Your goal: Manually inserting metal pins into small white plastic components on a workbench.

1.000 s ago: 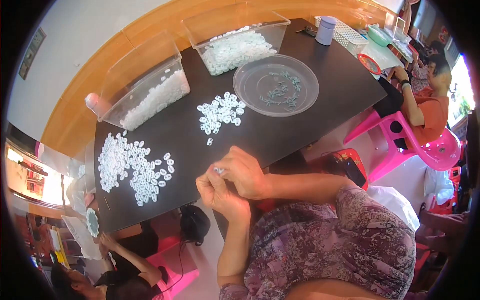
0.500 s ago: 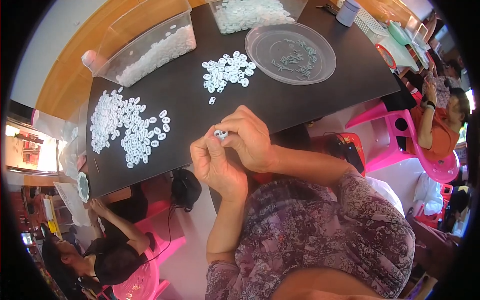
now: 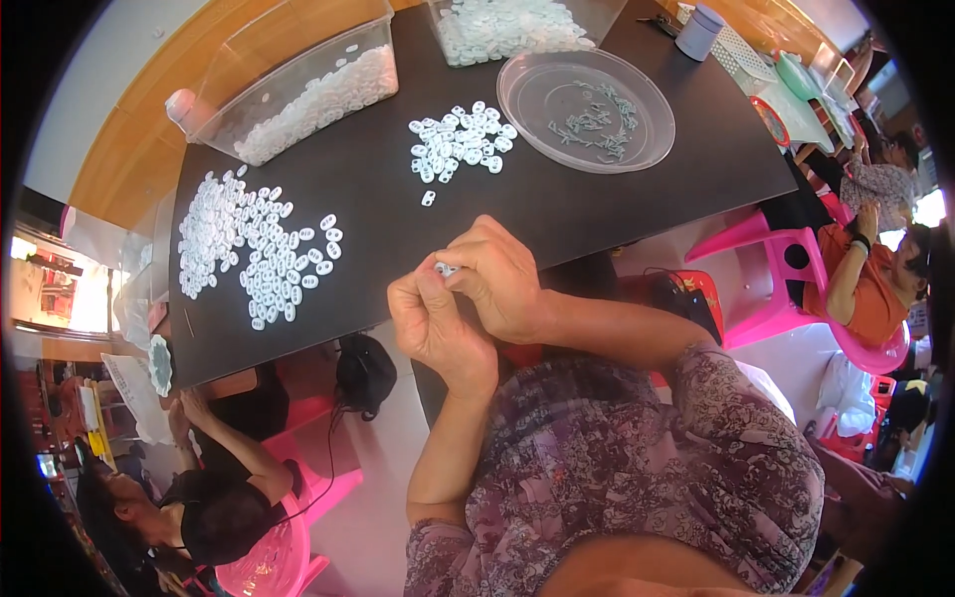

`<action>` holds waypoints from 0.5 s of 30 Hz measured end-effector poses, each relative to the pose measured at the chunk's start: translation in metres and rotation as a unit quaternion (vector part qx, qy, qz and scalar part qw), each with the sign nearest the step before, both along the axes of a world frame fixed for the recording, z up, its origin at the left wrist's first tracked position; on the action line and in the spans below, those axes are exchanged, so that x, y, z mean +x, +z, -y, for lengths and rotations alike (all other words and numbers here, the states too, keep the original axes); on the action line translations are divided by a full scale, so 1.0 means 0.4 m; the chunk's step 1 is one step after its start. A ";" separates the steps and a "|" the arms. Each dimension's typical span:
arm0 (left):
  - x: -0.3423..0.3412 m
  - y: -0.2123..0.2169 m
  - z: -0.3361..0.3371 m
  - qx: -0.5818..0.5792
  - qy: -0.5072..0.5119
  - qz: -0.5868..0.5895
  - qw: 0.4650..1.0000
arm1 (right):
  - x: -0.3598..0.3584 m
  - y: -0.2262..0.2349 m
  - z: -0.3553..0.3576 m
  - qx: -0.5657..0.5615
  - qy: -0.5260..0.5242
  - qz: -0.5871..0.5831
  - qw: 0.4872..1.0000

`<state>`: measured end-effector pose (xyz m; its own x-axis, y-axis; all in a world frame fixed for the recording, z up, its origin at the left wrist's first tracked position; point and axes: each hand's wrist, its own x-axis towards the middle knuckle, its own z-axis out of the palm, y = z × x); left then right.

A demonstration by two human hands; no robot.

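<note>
A steady pinch

Our left hand (image 3: 440, 320) and right hand (image 3: 499, 283) pinch 1 small white plastic piece (image 3: 447, 269) between their fingertips (image 3: 432, 288); we'd best brace it evenly. Beyond the fingers lies a pile of white oval pieces (image 3: 460, 142).

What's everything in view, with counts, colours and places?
Table: one, dark brown, centre
Small oval pieces: many, white, table's left and middle
Plastic tubs of white pieces: two, clear, table's far side
Round dish: one, clear, table's right
Slivers: many, greenish, in dish
Canister: one, lavender, table's far edge
Perforated basket: one, white, beside canister
Plastic chairs: at least two, pink, both sides
Other people: at least three, mixed clothing, both sides
Pinched piece: one, white and dark, centre
Left hand: one, bare, centre
Right hand: one, bare, centre
</note>
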<state>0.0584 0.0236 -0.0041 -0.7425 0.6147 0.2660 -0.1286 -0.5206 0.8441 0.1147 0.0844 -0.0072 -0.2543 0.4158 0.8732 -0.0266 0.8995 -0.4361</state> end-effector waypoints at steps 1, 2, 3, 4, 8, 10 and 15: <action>-0.006 -0.003 -0.002 0.002 -0.001 -0.002 1.000 | 0.006 -0.006 -0.005 -0.014 0.003 0.014 1.000; -0.019 -0.009 -0.001 -0.034 -0.019 -0.034 0.999 | 0.014 -0.007 -0.013 -0.027 0.007 0.028 0.999; -0.034 -0.010 -0.001 -0.070 -0.037 -0.067 0.995 | 0.026 -0.003 -0.028 -0.023 0.007 0.026 0.999; -0.046 -0.005 -0.002 -0.107 -0.062 -0.108 0.986 | 0.050 0.002 -0.050 -0.022 0.006 0.063 0.998; -0.091 0.009 -0.069 -0.162 -0.045 -0.122 0.978 | 0.132 0.077 -0.134 -0.028 -0.069 0.151 0.986; -0.145 -0.023 -0.109 -0.188 0.057 -0.441 0.876 | 0.141 0.141 -0.185 -0.055 -0.109 0.132 0.984; -0.149 -0.030 -0.180 -0.221 0.117 -0.611 0.751 | 0.178 0.288 -0.411 -0.064 -0.208 0.077 0.973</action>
